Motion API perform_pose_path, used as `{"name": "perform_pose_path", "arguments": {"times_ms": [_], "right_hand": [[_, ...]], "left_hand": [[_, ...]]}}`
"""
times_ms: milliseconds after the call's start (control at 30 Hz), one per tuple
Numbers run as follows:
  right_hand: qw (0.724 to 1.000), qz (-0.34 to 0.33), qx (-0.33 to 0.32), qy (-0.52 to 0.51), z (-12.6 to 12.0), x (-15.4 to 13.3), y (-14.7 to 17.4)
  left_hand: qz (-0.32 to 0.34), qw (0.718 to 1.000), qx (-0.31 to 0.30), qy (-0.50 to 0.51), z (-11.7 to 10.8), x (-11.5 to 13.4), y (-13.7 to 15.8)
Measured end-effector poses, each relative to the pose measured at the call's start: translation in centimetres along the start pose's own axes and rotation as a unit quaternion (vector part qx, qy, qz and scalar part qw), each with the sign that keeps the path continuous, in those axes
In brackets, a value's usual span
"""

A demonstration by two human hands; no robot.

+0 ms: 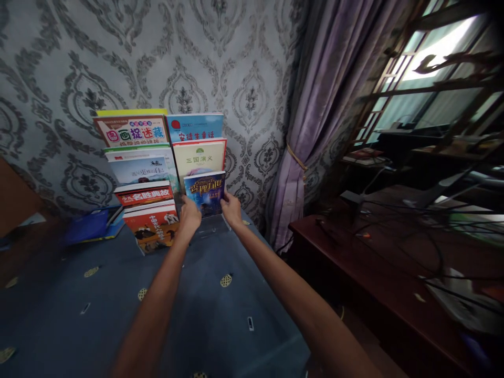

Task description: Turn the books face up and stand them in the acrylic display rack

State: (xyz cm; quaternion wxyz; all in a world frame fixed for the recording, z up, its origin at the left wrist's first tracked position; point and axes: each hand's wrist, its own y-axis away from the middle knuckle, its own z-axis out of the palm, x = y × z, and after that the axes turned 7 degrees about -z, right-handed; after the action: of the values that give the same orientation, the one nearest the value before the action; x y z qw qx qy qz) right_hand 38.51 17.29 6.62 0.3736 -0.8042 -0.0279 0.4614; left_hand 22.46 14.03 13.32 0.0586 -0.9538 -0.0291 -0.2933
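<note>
A dark blue paperback book (205, 197) stands upright at the front of the right column of books, in front of a cream book (199, 157) and a light blue book (196, 126). My left hand (190, 214) grips its left edge, and my right hand (231, 208) pinches its right edge. Below the book, part of a clear stand (212, 226) shows. Left of my hands rises a second column: an orange-red book (153, 227) in front, then a red book (145, 195), a pale landscape-cover book (144, 169) and a picture book (132, 131) at the back.
A blue cloth with small yellow patterns covers the table (205, 315). Blue folders or books (92, 226) lie at the left by the patterned wall (252, 100). To the right are a tied purple curtain (293, 194) and a dark red desk (334, 252) with cables.
</note>
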Motion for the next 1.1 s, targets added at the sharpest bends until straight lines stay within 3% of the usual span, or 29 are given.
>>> {"name": "perform_pose_path", "arguments": {"times_ms": [300,400,500,567,633,800,933,1100], "right_hand": [[1.000,-0.004,0.013,-0.016,0.1,-0.1,0.8],[0.998,0.010,0.055,-0.034,0.2,-0.1,2.3],[0.994,0.018,0.080,-0.073,0.5,0.2,6.0],[0.993,0.039,0.034,-0.106,0.9,0.3,9.5],[0.988,0.065,-0.066,-0.125,1.5,0.2,12.9],[0.973,0.073,-0.176,-0.129,2.9,-1.6,18.0],[0.967,0.075,-0.215,-0.113,4.5,-3.7,19.0],[0.950,0.064,-0.285,-0.112,9.6,-7.2,20.0]], "left_hand": [[0.036,0.999,0.014,0.023,0.4,-0.4,1.3],[0.123,0.991,0.055,0.024,1.8,-2.3,4.2],[0.245,0.968,0.055,0.003,4.5,-6.4,8.6],[0.277,0.960,0.015,-0.035,6.1,-10.1,11.3],[0.285,0.955,-0.017,-0.075,7.0,-14.1,13.1],[0.290,0.951,-0.001,-0.110,6.3,-21.8,12.6],[0.274,0.957,0.036,-0.088,5.2,-24.1,10.8],[0.245,0.965,0.034,-0.091,4.3,-25.2,8.7]]}}
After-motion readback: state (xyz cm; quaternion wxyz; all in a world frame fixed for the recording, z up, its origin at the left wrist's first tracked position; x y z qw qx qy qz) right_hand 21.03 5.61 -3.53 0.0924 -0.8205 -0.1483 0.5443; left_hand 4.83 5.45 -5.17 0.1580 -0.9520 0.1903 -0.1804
